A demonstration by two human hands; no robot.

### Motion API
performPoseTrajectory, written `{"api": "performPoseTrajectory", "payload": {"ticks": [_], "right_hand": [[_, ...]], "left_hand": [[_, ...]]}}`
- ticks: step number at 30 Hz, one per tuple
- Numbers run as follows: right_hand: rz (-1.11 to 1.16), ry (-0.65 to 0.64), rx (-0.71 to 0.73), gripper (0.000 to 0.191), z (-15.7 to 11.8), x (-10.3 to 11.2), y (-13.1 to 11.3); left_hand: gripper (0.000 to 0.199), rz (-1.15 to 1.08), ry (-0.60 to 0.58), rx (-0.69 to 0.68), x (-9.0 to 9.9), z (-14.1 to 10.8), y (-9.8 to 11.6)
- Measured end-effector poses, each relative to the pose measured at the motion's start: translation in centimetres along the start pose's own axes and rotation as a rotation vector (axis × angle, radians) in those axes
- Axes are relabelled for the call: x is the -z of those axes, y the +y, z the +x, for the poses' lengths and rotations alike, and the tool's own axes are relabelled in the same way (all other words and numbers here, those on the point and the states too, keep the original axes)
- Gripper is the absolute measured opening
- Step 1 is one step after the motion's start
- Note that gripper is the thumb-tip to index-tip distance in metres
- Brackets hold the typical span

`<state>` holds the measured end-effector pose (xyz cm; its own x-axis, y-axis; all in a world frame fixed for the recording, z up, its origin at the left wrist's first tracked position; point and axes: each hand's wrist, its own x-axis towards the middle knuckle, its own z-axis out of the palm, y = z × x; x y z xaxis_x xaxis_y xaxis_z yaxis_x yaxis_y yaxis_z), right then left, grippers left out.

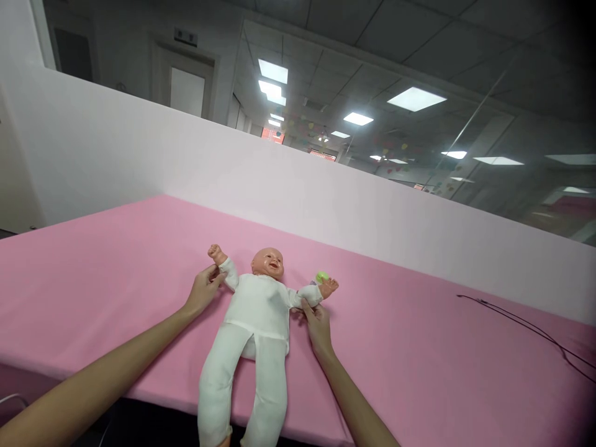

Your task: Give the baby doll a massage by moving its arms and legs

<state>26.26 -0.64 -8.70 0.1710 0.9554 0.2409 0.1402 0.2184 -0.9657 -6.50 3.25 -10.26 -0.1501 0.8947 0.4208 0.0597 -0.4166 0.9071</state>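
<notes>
A baby doll [258,304] in a white cloth suit lies face up, its head away from me and its legs reaching past the near table edge. My left hand [205,290] is closed on the doll's arm at the left, by the sleeve near the wrist. On the other side, my right hand [317,320] pinches the sleeve of the doll's other arm, thumb on top and fingers partly hidden beneath. Both doll arms are spread out and bent upward. Just behind the doll's hand at the right sits a small bright green object [321,276], partly covered.
The doll rests on a pink-covered table [395,372]. A low white wall [326,198] runs along its back, with glass above. Thin black cables [526,324] lie at the right. A white cord [13,397] shows below the table at the lower left.
</notes>
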Motion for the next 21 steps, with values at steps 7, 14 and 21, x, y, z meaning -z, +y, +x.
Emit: {"api": "performPoseTrajectory", "payload": {"ticks": [7,14,21], "right_hand": [[-0.225,-0.298,0.396,0.045,-0.3,-0.2,0.5],[-0.145,-0.217,0.257,0.049,-0.1,-0.1,0.6],[0.011,-0.045,0.006,0.038,0.1,0.1,0.1]], "left_hand": [[0.045,0.203,-0.409,-0.433,-0.3,-0.9,0.2],[0.030,0.210,-0.258,-0.253,-0.3,-1.0,0.6],[0.041,-0.092,0.069,0.090,0.2,0.3,-0.1]]}}
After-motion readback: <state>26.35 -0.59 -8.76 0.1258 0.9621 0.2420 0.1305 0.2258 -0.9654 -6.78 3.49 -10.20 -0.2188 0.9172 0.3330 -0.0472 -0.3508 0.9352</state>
